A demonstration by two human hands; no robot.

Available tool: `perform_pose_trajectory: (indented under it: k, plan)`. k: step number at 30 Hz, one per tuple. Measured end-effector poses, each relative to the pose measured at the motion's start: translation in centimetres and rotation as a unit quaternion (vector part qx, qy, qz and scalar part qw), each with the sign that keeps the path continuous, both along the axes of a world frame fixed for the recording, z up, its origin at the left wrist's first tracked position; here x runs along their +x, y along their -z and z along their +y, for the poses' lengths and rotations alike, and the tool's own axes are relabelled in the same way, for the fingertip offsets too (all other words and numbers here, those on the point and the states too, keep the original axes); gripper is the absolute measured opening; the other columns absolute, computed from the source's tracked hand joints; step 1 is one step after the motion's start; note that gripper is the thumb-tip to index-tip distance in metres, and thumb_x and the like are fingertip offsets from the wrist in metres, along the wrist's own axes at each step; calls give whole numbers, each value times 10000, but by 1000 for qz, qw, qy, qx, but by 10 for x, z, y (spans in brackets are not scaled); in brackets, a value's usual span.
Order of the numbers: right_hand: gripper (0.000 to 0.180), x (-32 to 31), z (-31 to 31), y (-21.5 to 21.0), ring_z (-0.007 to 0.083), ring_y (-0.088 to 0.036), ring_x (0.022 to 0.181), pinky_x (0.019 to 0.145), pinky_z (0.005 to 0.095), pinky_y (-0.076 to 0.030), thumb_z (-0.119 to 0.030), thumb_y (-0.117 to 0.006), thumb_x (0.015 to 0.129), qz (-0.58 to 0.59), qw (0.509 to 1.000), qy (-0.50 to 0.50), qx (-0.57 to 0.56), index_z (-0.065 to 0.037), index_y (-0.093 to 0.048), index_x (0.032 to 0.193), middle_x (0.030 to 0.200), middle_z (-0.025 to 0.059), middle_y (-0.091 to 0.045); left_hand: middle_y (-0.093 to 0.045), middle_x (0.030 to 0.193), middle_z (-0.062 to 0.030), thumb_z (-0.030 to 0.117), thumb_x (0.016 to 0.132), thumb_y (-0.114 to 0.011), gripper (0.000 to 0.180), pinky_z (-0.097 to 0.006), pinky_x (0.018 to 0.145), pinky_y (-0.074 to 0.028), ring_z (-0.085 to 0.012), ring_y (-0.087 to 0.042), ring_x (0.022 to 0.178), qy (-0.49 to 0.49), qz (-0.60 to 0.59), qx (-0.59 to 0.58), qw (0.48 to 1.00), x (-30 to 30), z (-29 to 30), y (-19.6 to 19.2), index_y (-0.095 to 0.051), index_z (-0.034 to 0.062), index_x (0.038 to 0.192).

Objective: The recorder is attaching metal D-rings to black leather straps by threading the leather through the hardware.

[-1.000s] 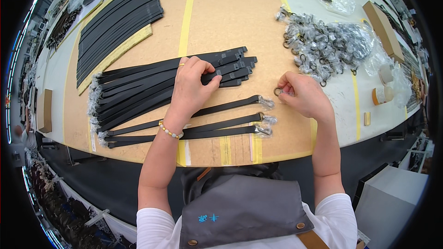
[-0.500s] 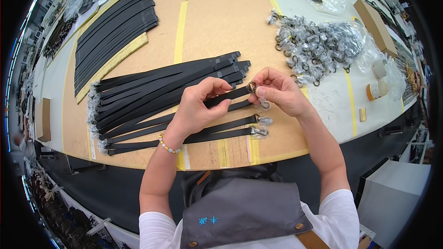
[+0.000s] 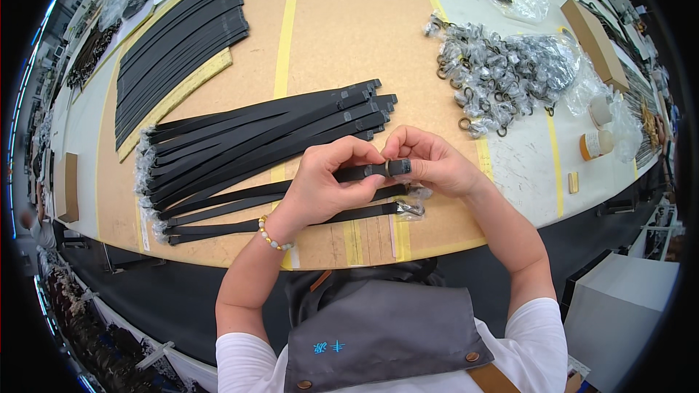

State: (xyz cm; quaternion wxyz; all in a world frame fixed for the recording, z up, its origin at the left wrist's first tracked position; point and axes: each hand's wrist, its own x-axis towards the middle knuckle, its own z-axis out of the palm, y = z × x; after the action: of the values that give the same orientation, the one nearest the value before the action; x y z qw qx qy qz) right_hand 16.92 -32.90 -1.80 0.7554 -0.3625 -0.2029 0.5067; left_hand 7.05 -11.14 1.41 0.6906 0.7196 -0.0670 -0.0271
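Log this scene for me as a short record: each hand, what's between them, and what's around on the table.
Left hand: holding a black strap near its end
Right hand: at the strap's tip, by the ring; exact grip hidden
Ring: metal, around the strap
Beside the hands: a bundle of black straps, plastic wrapping at its left end
Far left: a stack of flat black strips
Right: a pile of plastic-wrapped metal hooks, a cardboard box, a jar
Surface: tan board
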Motion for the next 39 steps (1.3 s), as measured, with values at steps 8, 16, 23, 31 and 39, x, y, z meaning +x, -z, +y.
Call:
perform_pose_trajectory:
  k: [8,16,23,31,39]
  plan:
    - [145,2,-3,0,109,-695,969,870,252,-567,-40,-728,943,19,1000,-10,-4,-34,-649,1064,1048,62,-723,-703,843,-54,8,791,-787,143,-235,665,-561,-88,-670,739,-37,-65,84,994,-6,-4,-12,-696,-13,900]
    - [234,4,-5,-9,94,-688,925,819,247,-547,-89,-780,912,1,994,-60,-92,-7,-676,1105,1012,47,-730,-681,782,-47,6,777,-782,146,-247,568,-545,-106,-670,669,-30,-105,134,985,-10,-11,-10,-709,20,902]
    - [219,-13,0,-23,58,-645,884,788,234,-519,-106,-736,907,-122,973,-35,-193,25,-700,1078,977,49,-727,-677,788,-82,19,750,-781,200,-294,563,-561,-202,-694,648,-17,-165,270,949,-11,-15,1,-668,57,911]
    - [156,-15,0,-23,27,-580,739,627,214,-445,-146,-726,884,-166,952,4,-258,1,-680,910,838,1,-682,-683,813,-104,40,736,-800,257,-299,604,-572,-210,-700,698,-43,-109,224,968,-8,-17,-4,-624,17,921]
    - [210,-10,-1,-21,27,-566,729,615,209,-430,-210,-754,947,-116,969,-33,-217,-15,-677,949,825,-13,-667,-678,801,-122,34,749,-771,233,-330,629,-578,-240,-711,723,-2,-48,221,974,-8,-9,-9,-602,9,908]
